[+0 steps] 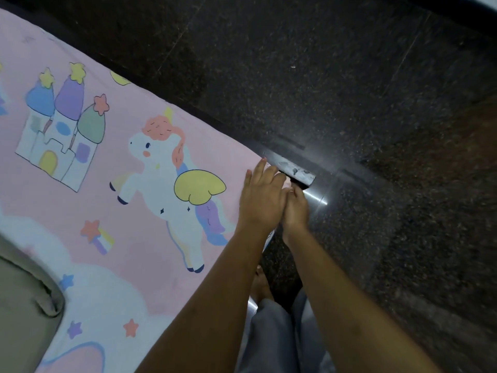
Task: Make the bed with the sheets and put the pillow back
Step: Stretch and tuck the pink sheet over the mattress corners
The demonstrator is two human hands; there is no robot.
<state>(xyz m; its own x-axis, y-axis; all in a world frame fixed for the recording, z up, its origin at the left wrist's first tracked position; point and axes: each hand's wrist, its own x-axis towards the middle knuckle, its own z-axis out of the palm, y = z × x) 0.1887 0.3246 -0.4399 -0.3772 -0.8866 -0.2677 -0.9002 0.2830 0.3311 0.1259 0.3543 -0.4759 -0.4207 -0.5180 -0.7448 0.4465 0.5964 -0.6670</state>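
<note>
nearest, below and right of the unicorn (166, 184), grey trousers (271, 332) and a bare foot (261, 286) stand beside the bed. down and left of the unicorn, a grey-green pillow (24, 305) lies on the pink sheet (53, 208), which is spread flat over the bed. just right of the unicorn's yellow wing, the left hand (259, 203) lies flat on the sheet's corner, fingers straight. touching it on the far side from the unicorn, the right hand (295, 211) curls its fingers down at the sheet's edge; whether they pinch the cloth cannot be told. right of the unicorn, beyond the fingertips, the dark bed frame (298, 170) corner shows bare. a printed castle (59, 135) sits up and left of the unicorn. dark speckled floor (349, 76) fills the space above and right of the unicorn.
</note>
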